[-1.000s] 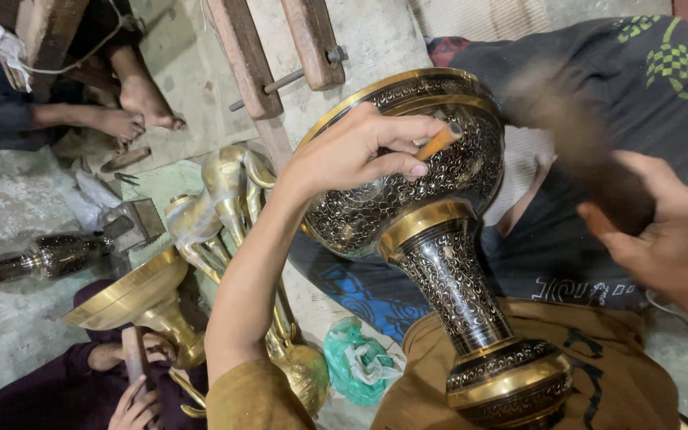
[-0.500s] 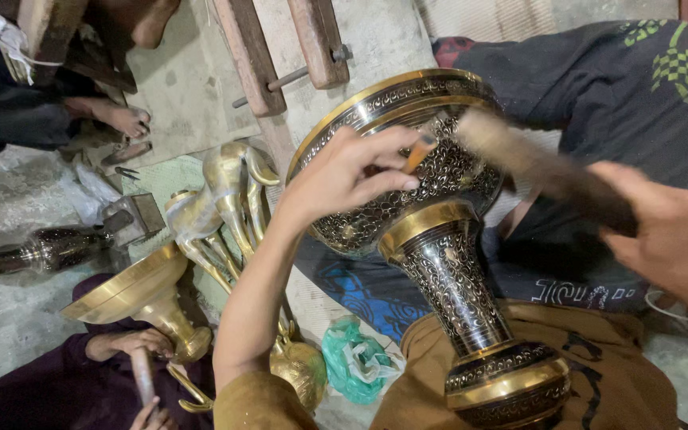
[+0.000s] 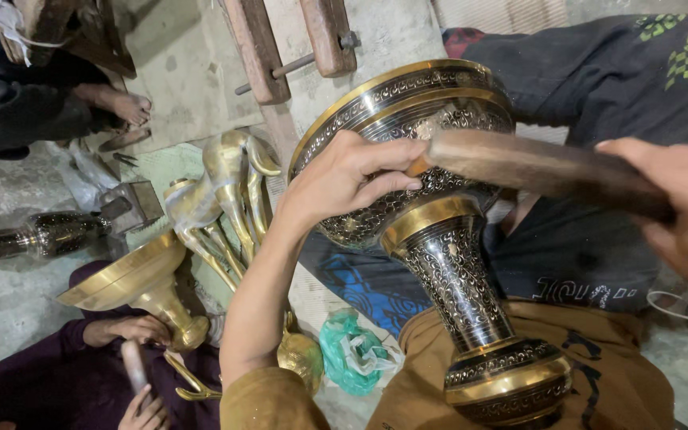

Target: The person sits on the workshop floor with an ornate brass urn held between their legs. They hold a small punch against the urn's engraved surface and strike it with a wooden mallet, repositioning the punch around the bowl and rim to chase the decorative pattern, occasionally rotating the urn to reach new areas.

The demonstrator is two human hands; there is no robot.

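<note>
A large goblet-shaped brass vase (image 3: 439,239), engraved all over in black and gold scrollwork, lies tilted across the person's lap, its round foot low at the knee and its wide bowl rising toward the top of the view. The left hand (image 3: 344,179) rests on the bowl's side, fingers curled and pinching a small orange-tipped chisel (image 3: 417,166) against the engraved metal. The right hand (image 3: 678,207) is wrapped tight around the handle of a dark wooden mallet (image 3: 543,169), whose blurred head sits just at the chisel's end; whether they touch cannot be told.

Behind the bowl, a person in dark clothing with a green checked patch (image 3: 623,95) sits close. To the left, a cluster of plain curved brass spouts (image 3: 224,199) lies on the concrete floor (image 3: 9,295), with a green plastic bag (image 3: 352,354) near the person's elbow. Farther left, a co-worker in a purple sleeve (image 3: 33,374) grips a plain gold brass goblet (image 3: 141,283) by the stem. A slim engraved dark vase (image 3: 33,237) lies on its side near the left edge, and wooden beams (image 3: 288,40) lie at the top.
</note>
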